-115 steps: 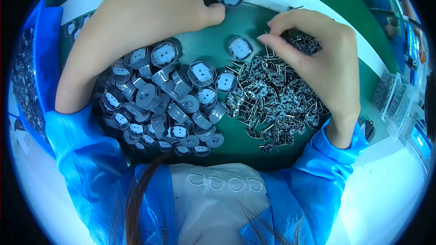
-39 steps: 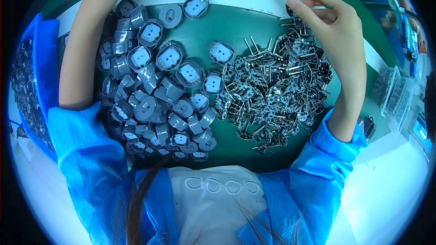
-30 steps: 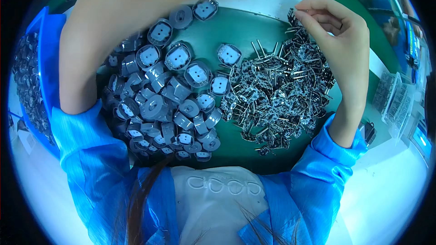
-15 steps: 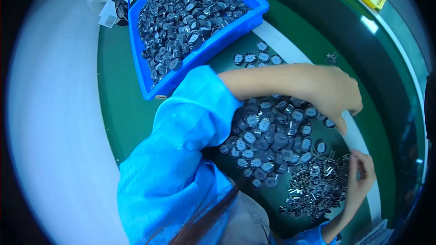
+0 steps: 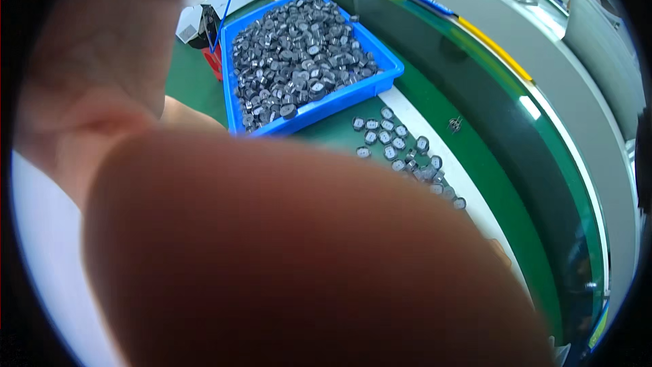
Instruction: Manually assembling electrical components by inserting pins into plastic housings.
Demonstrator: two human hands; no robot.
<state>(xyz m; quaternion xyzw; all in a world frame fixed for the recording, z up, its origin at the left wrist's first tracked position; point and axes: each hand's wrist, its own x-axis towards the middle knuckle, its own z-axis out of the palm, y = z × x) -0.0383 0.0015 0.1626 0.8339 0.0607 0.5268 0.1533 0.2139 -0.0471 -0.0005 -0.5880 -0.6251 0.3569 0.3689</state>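
Small grey round parts with pale faces [image 5: 385, 137] lie loose on a green desk [image 5: 333, 129], near a blue plastic tray [image 5: 339, 104] heaped with similar parts. My blurred hand [image 5: 299, 251], left or right I cannot tell, covers the foreground, and whether its fingers are apart, together or clamped is undeterminable. I judge the present step to be away from the parts; the next move calls for lowering this hand.

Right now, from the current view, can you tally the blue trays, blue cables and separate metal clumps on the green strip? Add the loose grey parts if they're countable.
Blue tray: 1
Blue cable: 1
Metal clump on the green strip: 1
Total: 3
Loose grey parts: overlapping and partly hidden, so left uncounted.
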